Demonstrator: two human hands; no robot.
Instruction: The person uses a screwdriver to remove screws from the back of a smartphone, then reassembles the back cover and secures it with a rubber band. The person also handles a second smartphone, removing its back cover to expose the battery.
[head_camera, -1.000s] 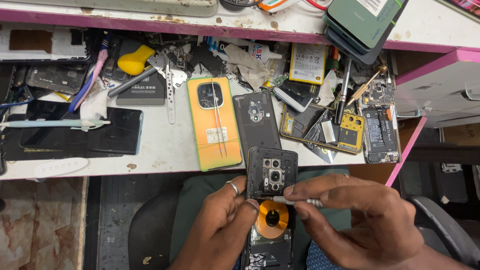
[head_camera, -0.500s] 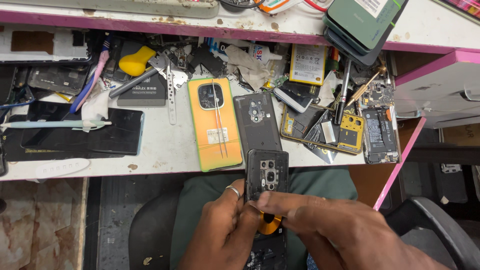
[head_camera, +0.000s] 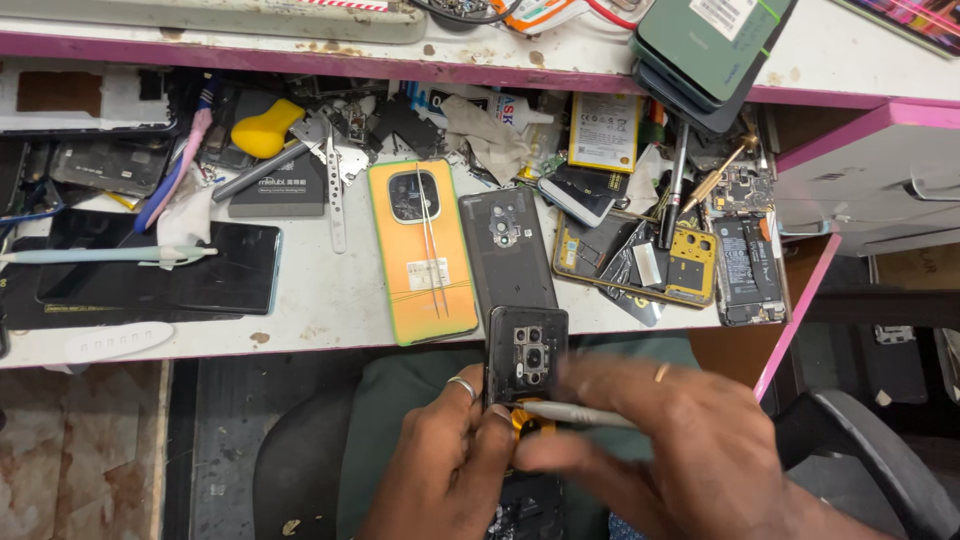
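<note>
An opened black phone (head_camera: 527, 350) with its camera module exposed sits over my lap, held from the left by my left hand (head_camera: 450, 460), which wears a ring. An orange round coil (head_camera: 522, 418) shows just below the camera block. My right hand (head_camera: 690, 450) is blurred and grips a thin grey tool (head_camera: 570, 413) laid across the phone near the coil. The lower part of the phone is hidden by both hands.
On the white bench (head_camera: 320, 310) lie an orange phone back (head_camera: 422, 250) with tweezers (head_camera: 432, 250) on it, a dark grey back cover (head_camera: 508, 250), a black phone (head_camera: 160, 268), a yellow pick (head_camera: 262, 130), circuit boards (head_camera: 745, 260) and a battery (head_camera: 605, 132). A pink drawer unit (head_camera: 880, 170) stands right.
My right hand has slid left over the phone, covering most of the orange coil, and now moves fast enough to blur. The left hand keeps its hold.
</note>
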